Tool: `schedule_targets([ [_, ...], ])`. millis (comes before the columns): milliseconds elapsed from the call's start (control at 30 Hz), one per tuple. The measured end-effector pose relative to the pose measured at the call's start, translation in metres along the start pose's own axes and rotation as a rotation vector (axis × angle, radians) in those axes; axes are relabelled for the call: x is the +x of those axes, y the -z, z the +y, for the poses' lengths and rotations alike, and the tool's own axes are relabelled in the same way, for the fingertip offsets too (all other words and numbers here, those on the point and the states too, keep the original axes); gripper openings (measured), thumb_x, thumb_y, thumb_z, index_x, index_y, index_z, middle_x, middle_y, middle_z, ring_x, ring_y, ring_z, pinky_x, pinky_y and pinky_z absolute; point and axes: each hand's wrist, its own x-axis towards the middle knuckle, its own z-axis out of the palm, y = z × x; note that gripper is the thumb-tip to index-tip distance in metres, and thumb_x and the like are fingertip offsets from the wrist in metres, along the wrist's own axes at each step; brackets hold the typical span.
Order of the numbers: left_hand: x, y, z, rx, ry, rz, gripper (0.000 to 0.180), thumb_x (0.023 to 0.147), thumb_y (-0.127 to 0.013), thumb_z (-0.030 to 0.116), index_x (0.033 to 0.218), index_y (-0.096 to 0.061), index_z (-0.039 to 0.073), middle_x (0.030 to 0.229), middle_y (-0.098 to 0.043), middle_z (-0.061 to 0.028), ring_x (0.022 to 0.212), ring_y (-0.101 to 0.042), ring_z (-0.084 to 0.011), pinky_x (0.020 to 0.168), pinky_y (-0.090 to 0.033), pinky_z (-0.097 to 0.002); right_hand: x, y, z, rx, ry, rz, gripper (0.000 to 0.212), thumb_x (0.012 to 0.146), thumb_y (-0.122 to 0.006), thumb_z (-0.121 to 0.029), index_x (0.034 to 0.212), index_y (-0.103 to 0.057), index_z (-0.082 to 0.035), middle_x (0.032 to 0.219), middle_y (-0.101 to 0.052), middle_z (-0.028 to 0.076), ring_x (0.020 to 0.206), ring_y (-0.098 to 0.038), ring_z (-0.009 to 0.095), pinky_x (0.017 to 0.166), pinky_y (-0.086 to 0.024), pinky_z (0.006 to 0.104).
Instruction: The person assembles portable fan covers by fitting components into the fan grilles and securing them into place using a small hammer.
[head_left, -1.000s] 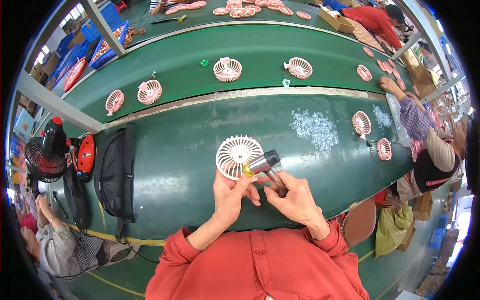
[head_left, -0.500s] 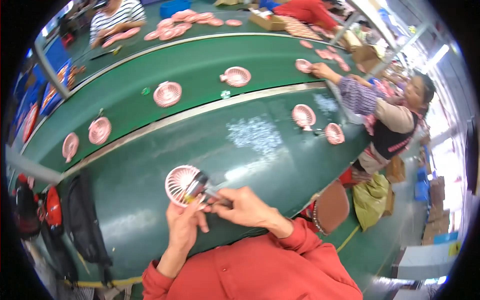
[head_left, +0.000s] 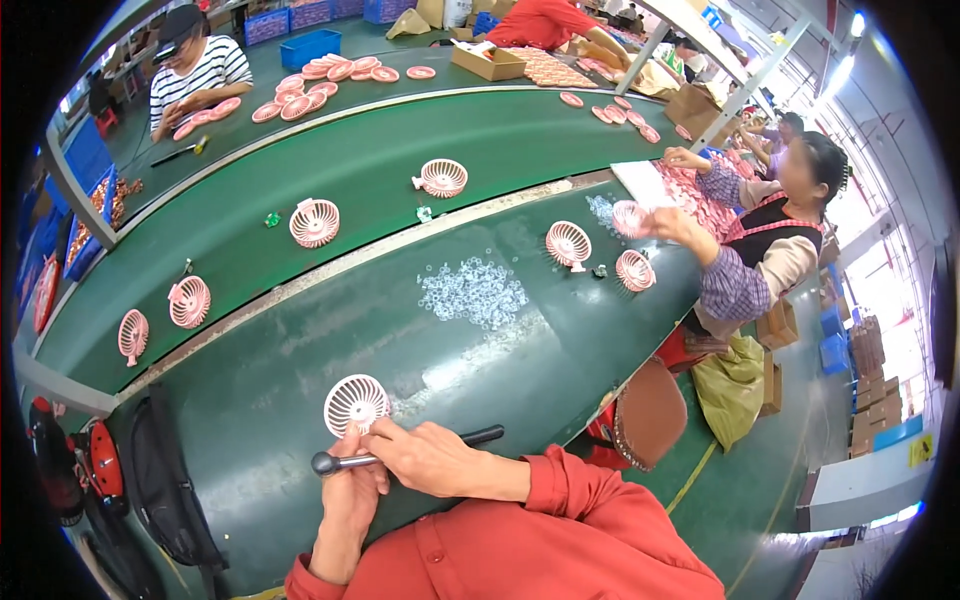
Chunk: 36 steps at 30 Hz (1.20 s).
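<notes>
In front of my body, my left hand is closed on the lower edge of a round pink fan cover with slotted ribs. My right hand is closed round a rod-shaped hand tool with black ends and a grey shaft. The tool lies crosswise under its palm, its rounded black end sticking out past my left hand. My right fingertips are bent to the cover's lower edge, close to my left thumb. What they pinch there is too small to make out.
Small clear rings lie heaped on the green table. Several pink covers sit on the green belt beyond. At the right a co-worker handles another cover. A black bag lies at the left edge.
The tool has swung from pointing at the cover to lying crosswise under my right hand. My right hand has moved left to the cover. The co-worker has drawn a cover in from the belt.
</notes>
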Motion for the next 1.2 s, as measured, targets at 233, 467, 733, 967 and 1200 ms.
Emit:
schedule_targets([
  [233,-0.02,-0.013,0.019,0.272,-0.09,0.004,0.022,0.099,-0.053,0.02,0.101,-0.055,-0.001,0.083,-0.067,-0.0187,0.053,-0.061,-0.0184,0.042,-0.05,-0.0279,0.009,0.007,0.018,0.396,-0.074,0.331,0.012,0.086,-0.072,-0.009,0.092,-0.065,0.0,0.083,-0.062,0.007,0.057,-0.055,0.016,0.055,-0.046,0.029],
  [467,-0.029,-0.008,0.008,1.212,-0.871,0.013,0.027,0.08,-0.071,0.001,0.104,-0.059,0.003,0.097,-0.062,-0.0112,0.078,-0.061,-0.0232,0.067,-0.05,-0.0325,0.026,0.018,0.041,0.904,-0.625,0.094,0.019,0.089,-0.071,-0.019,0.09,-0.069,0.0,0.065,-0.061,0.001,0.054,-0.049,0.005,0.046,-0.038,0.0254],
  [733,-0.02,-0.01,0.003,1.728,-1.119,0.028,0.037,0.072,-0.075,0.011,0.107,-0.063,0.009,0.11,-0.057,-0.0084,0.102,-0.053,-0.0305,0.087,-0.038,-0.0433,0.03,-0.001,0.07,0.32,-0.544,0.021,0.037,0.085,-0.072,-0.03,0.084,-0.065,0.007,0.063,-0.058,0.023,0.055,-0.057,0.031,0.057,-0.046,0.0441],
  [967,-0.013,-0.013,0.005,1.682,-1.167,0.004,0.034,0.071,-0.076,0.011,0.103,-0.068,0.008,0.105,-0.06,-0.0053,0.099,-0.056,-0.0271,0.083,-0.041,-0.0414,0.004,0.022,0.06,0.313,-0.439,0.251,0.032,0.09,-0.066,-0.021,0.112,-0.063,0.002,0.097,-0.066,0.025,0.087,-0.065,0.04,0.074,-0.05,0.0445],
  [1200,-0.018,-0.001,0.004,1.678,-1.184,0.054,0.033,0.072,-0.075,0.011,0.104,-0.069,0.007,0.107,-0.061,-0.0039,0.1,-0.057,-0.0244,0.083,-0.041,-0.0398,-0.013,0.038,0.014,0.135,-0.277,0.498,0.029,0.093,-0.058,-0.004,0.122,-0.06,0.0,0.078,-0.061,0.013,0.063,-0.059,0.023,0.057,-0.046,0.0331],
])
